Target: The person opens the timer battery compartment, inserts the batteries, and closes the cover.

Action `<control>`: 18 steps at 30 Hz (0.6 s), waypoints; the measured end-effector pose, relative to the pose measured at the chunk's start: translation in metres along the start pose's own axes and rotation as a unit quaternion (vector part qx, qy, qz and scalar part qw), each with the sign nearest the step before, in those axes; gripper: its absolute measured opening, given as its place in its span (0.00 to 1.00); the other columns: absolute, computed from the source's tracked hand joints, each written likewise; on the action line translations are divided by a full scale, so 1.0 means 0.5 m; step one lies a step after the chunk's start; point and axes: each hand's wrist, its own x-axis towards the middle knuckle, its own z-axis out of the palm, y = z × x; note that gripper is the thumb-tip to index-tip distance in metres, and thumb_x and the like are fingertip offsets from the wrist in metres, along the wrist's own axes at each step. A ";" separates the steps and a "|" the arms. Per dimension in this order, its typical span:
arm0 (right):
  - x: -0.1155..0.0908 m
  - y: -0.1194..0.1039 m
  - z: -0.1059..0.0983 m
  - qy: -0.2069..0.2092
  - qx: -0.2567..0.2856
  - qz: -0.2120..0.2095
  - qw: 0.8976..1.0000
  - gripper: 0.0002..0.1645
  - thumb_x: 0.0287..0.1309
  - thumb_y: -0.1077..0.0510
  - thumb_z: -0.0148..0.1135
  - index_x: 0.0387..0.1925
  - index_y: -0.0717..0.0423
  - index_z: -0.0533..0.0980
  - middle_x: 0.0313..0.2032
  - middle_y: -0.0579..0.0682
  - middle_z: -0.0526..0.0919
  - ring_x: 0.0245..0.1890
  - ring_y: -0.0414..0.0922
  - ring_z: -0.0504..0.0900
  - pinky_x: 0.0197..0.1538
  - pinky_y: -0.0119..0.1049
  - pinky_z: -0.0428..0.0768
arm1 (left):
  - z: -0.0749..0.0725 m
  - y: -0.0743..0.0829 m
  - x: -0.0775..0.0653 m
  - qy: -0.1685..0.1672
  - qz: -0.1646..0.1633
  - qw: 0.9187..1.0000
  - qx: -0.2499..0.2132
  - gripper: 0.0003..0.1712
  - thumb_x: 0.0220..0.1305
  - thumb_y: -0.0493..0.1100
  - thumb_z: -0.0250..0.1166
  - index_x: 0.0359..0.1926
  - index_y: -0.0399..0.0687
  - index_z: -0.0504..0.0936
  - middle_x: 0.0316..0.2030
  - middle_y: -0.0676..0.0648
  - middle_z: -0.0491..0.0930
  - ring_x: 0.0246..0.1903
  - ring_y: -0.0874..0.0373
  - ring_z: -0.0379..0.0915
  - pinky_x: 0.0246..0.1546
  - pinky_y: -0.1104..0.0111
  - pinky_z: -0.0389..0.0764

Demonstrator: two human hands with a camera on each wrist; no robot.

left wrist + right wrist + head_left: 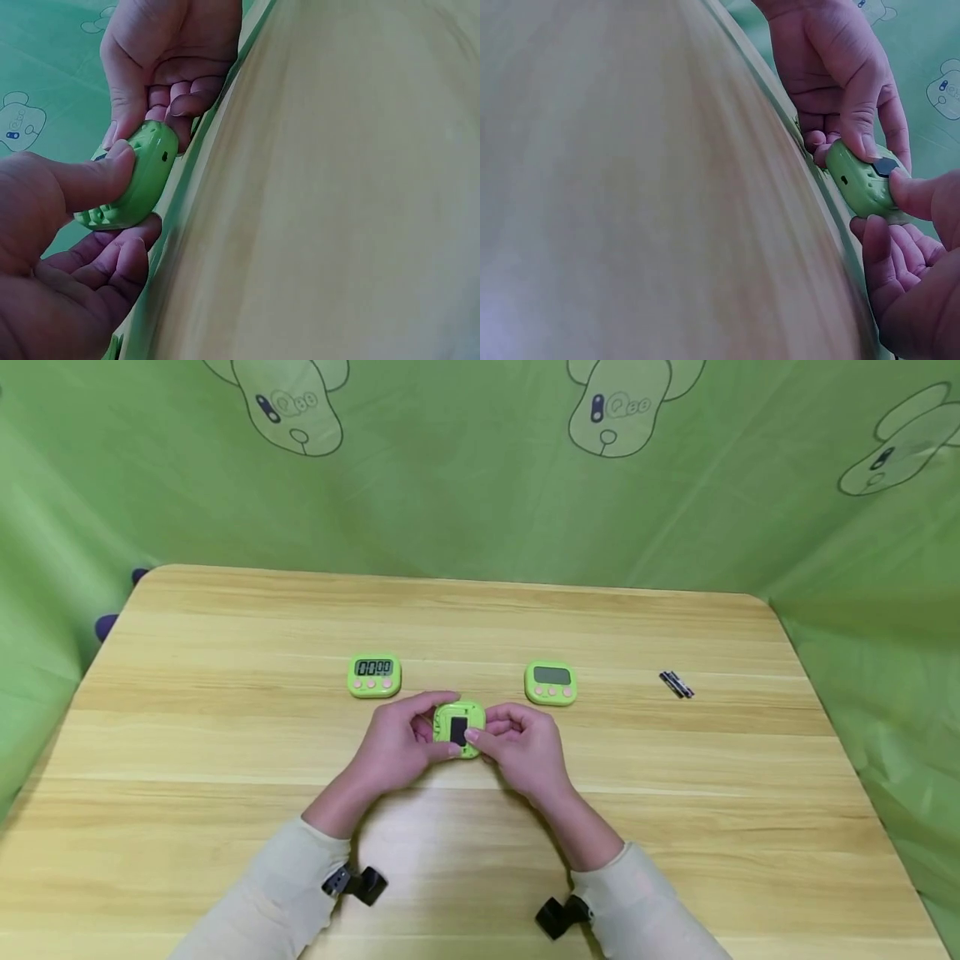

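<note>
Both hands hold a green digital timer (458, 727) above the wooden table, with its back turned up and a black rectangle showing there. My left hand (392, 742) grips the timer's left side between thumb and fingers. On the other side, my right hand (531, 750) pinches the right edge, its thumb lying on the back beside the black rectangle. In the left wrist view the timer (154, 176) is tilted between the hands, with a small dark slot in its side. The right wrist view shows the timer (855, 184) too; its front is hidden.
A green timer (374, 676) showing 00:00 lies face up behind the left hand. Another timer (551, 683) with a blank screen lies behind the right hand. Two dark batteries (677, 684) lie together farther right. Green printed cloth (480, 502) hangs beyond the table (675, 818).
</note>
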 end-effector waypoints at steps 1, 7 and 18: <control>0.000 0.000 0.000 -0.001 -0.001 0.001 1.000 0.12 0.50 0.66 0.77 0.36 0.64 0.83 0.28 0.55 0.83 0.25 0.46 0.82 0.30 0.37 0.84 | 0.001 0.000 0.000 0.000 -0.001 1.000 0.000 0.36 0.45 0.32 0.81 0.59 0.44 0.82 0.28 0.48 0.77 0.27 0.56 0.73 0.26 0.66 0.79; -0.001 0.002 0.001 -0.003 0.003 0.004 1.000 0.11 0.50 0.68 0.76 0.37 0.66 0.82 0.28 0.55 0.83 0.24 0.45 0.81 0.29 0.36 0.84 | 0.004 -0.002 -0.001 0.006 -0.014 1.000 0.003 0.36 0.45 0.31 0.81 0.58 0.44 0.82 0.27 0.48 0.76 0.27 0.55 0.73 0.26 0.66 0.78; 0.002 0.003 -0.003 -0.009 0.046 0.034 0.998 0.15 0.51 0.67 0.76 0.41 0.67 0.83 0.29 0.58 0.86 0.24 0.47 0.85 0.29 0.40 0.85 | 0.002 -0.008 -0.004 -0.018 -0.008 1.000 0.009 0.50 0.36 0.36 0.86 0.65 0.44 0.76 0.32 0.49 0.79 0.30 0.55 0.74 0.32 0.64 0.79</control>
